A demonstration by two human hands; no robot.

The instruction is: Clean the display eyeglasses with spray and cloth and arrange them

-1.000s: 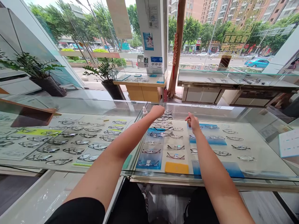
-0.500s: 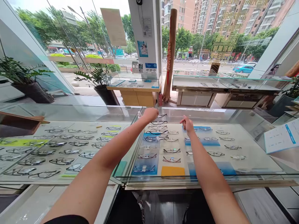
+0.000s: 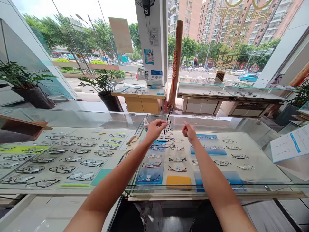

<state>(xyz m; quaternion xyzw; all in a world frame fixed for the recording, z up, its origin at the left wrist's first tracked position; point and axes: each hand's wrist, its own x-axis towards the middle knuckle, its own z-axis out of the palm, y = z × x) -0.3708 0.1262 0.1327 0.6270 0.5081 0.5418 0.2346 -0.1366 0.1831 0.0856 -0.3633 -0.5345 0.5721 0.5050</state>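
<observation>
My left hand (image 3: 155, 129) pinches a pair of dark-framed eyeglasses (image 3: 168, 121), tilted upright above the glass counter. To its right, my right hand (image 3: 189, 131) is held apart from the frame with its fingers curled in. Whatever may be inside those fingers is hidden. A small spray bottle (image 3: 146, 124) stands just left of my left hand. Crumpled beige cloth (image 3: 132, 142) lies on the glass near my left forearm. Below the hands, inside the case, several more eyeglasses (image 3: 177, 159) lie in columns.
The glass display case (image 3: 265, 164) spans the front. Blue display boards (image 3: 209, 149) and a yellow card (image 3: 178, 182) lie in it. A printed sign (image 3: 289, 145) stands at right, a wooden board (image 3: 21, 128) at left. Beyond are a potted plant (image 3: 103, 85) and a wooden post (image 3: 177, 61).
My left hand has turned, bringing the eyeglasses upright into view. My right hand's raised finger has curled in. The view has tilted up slightly, and the cloth now shows beside my left forearm.
</observation>
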